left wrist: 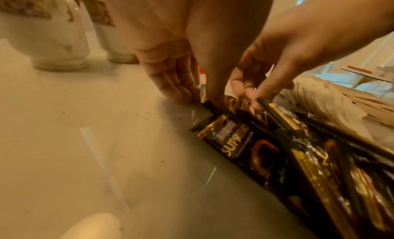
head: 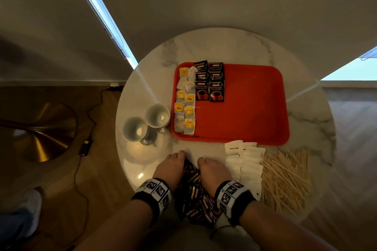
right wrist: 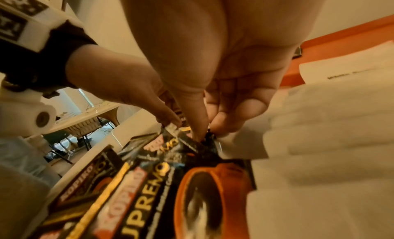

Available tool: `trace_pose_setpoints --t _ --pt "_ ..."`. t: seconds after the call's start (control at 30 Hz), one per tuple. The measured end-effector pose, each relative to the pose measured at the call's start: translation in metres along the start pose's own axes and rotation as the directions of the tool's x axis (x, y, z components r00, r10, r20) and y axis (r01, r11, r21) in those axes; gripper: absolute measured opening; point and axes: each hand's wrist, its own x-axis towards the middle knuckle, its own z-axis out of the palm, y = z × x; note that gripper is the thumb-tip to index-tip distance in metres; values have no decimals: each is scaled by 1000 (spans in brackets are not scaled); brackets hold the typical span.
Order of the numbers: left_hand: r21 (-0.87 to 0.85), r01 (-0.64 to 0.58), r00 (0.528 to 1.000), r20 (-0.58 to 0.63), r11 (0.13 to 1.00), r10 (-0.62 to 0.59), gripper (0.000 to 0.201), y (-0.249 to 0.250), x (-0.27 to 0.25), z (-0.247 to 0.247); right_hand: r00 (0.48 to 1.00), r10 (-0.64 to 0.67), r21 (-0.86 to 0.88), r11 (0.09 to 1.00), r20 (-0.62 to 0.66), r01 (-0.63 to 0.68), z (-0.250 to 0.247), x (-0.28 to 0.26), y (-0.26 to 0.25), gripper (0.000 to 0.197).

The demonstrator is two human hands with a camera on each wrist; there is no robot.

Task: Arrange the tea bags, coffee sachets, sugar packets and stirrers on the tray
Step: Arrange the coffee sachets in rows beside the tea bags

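A red tray [head: 255, 108] holds two columns of tea bags [head: 185, 102] at its left and two columns of coffee sachets [head: 210, 81] beside them. Loose black coffee sachets [head: 195, 193] lie heaped at the table's front edge. My left hand [left wrist: 201, 100] pinches the far edge of one sachet [left wrist: 232, 141] between thumb and fingers. Close beside it, my right hand [right wrist: 210, 132] pinches the top edge of another sachet [right wrist: 192, 158]. White sugar packets [head: 246, 161] and wooden stirrers [head: 285, 177] lie right of the heap.
Two white cups [head: 146, 122] stand left of the tray on the round marble table [head: 224, 47]. The tray's right half is bare red. A cable and a brass lamp base [head: 40, 132] are on the floor to the left.
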Motion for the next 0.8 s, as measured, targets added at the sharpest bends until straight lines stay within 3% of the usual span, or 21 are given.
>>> trace_pose_setpoints --t 0.13,0.3,0.43,0.67,0.8 --pt "-77 -7 1000 -8 997 7 41 -4 3 -2 1000 -6 57 998 -24 8 4 -1 3 26" --pt "-399 37 986 -135 916 -98 17 -4 -4 -13 995 52 294 955 -87 -25 -8 -1 16 12" --pt "-629 -46 964 -233 776 -132 15 -9 -11 -27 970 185 557 828 -159 -66 -31 -7 32 1" --pt "-869 -141 948 -257 474 -190 17 3 -12 -43 935 313 837 546 -167 -33 -60 5 56 18" --pt "-872 -157 941 -274 464 -196 16 12 -3 -53 892 396 877 481 -217 0 -85 23 64 14"
